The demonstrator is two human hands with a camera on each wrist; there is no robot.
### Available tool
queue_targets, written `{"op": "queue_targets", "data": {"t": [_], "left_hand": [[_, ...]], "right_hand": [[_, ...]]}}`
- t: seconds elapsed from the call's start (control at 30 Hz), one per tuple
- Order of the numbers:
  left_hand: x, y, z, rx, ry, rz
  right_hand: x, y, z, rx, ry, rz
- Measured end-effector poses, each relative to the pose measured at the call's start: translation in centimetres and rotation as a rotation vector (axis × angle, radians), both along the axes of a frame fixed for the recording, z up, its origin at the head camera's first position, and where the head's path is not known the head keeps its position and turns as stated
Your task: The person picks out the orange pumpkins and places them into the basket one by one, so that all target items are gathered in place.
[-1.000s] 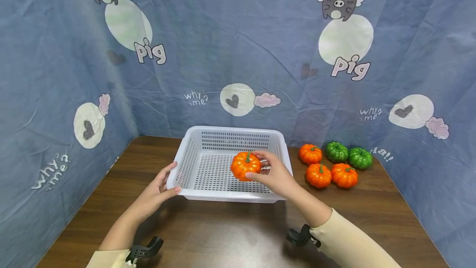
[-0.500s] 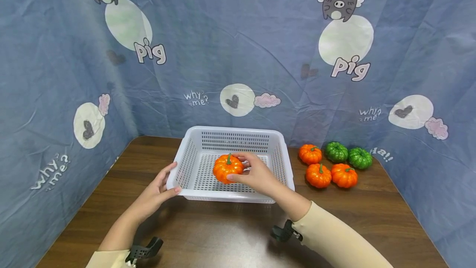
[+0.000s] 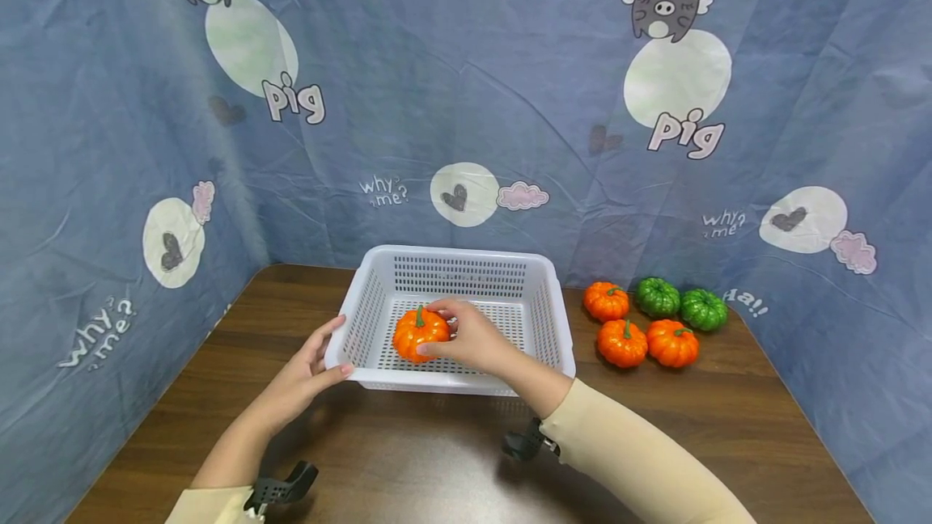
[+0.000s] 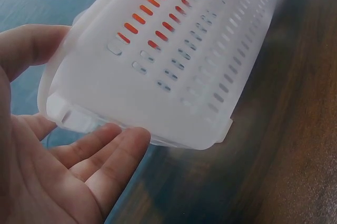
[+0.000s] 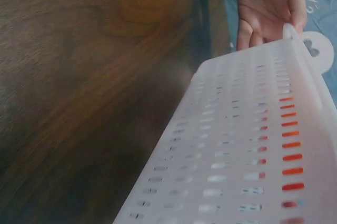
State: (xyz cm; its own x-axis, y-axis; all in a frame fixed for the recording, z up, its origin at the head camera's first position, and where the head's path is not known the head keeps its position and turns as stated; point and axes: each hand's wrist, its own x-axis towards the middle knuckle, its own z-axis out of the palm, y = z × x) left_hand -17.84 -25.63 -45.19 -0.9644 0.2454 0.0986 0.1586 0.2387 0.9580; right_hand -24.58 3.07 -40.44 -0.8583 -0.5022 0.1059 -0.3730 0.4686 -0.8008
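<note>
Grasps with the right hand (image 3: 473, 338) an orange pumpkin (image 3: 420, 335), by thumb and fingers bent around its right side. Holds it inside the white basket (image 3: 459, 382), between the middle and the left edge, with the green stem (image 3: 419, 316) pointing upward. Cannot tell if touching the bottom (image 3: 513, 320). Pinches with the left hand (image 3: 298, 382) the near left corner of the same basket, with thumb at the near rim and fingers at the left side. Toward the far right corner of the table (image 3: 408, 459), can be seen three other orange pumpkins (image 3: 622, 344) and two green pumpkins (image 3: 658, 297), grouped closely.
</note>
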Motion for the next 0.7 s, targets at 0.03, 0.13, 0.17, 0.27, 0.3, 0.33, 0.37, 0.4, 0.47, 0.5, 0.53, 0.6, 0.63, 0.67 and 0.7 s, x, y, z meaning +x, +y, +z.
{"op": "queue_targets", "data": {"t": [0.03, 0.13, 0.17, 0.27, 0.3, 0.33, 0.37, 0.4, 0.47, 0.5, 0.53, 0.6, 0.63, 0.67, 0.7], "left_hand": [[0.0, 0.0, 0.0, 0.0, 0.0, 0.001], [0.0, 0.0, -0.1, -0.007, 0.003, 0.011], [0.0, -0.1, -0.1, -0.011, 0.005, 0.015], [0.0, -0.1, -0.1, -0.019, 0.008, 0.018], [0.0, 0.0, -0.1, -0.019, 0.01, 0.017], [0.0, 0.0, -0.1, -0.022, 0.01, 0.017], [0.0, 0.0, -0.1, -0.023, 0.01, 0.015], [0.0, 0.0, 0.0, -0.022, 0.01, 0.013], [0.0, 0.0, 0.0, -0.023, 0.009, 0.015], [0.0, 0.0, 0.0, -0.024, 0.009, 0.015], [0.1, 0.0, 0.0, -0.026, 0.007, 0.014], [0.1, 0.0, 0.0, -0.024, 0.005, 0.01], [0.1, 0.0, 0.0, -0.024, 0.004, 0.008], [0.0, -0.1, 0.0, -0.025, 0.001, 0.007], [0.0, -0.1, 0.0, -0.025, -0.001, 0.005]], "right_hand": [[-0.1, -0.2, 0.0, 0.019, 0.004, 0.003], [-0.3, -0.9, 0.0, 0.08, 0.013, 0.004], [-0.4, -1.1, -0.1, 0.105, 0.023, 0.001], [-0.6, -1.8, -0.3, 0.159, 0.037, -0.014], [-0.6, -2.0, -0.4, 0.175, 0.04, -0.022], [-0.7, -2.1, -0.4, 0.188, 0.042, -0.028], [-0.8, -2.3, -0.5, 0.193, 0.04, -0.036], [-0.9, -2.4, -0.5, 0.195, 0.035, -0.041], [-1.0, -2.8, -0.5, 0.203, 0.024, -0.05], [-1.0, -2.9, -0.5, 0.209, 0.02, -0.053], [-1.1, -3.1, -0.6, 0.213, 0.017, -0.056], [-1.2, -3.3, -0.6, 0.228, 0.014, -0.062], [-1.2, -3.4, -0.6, 0.236, 0.014, -0.06], [-1.3, -3.6, -0.6, 0.245, 0.016, -0.057], [-1.3, -3.7, -0.7, 0.253, 0.017, -0.055]]}}
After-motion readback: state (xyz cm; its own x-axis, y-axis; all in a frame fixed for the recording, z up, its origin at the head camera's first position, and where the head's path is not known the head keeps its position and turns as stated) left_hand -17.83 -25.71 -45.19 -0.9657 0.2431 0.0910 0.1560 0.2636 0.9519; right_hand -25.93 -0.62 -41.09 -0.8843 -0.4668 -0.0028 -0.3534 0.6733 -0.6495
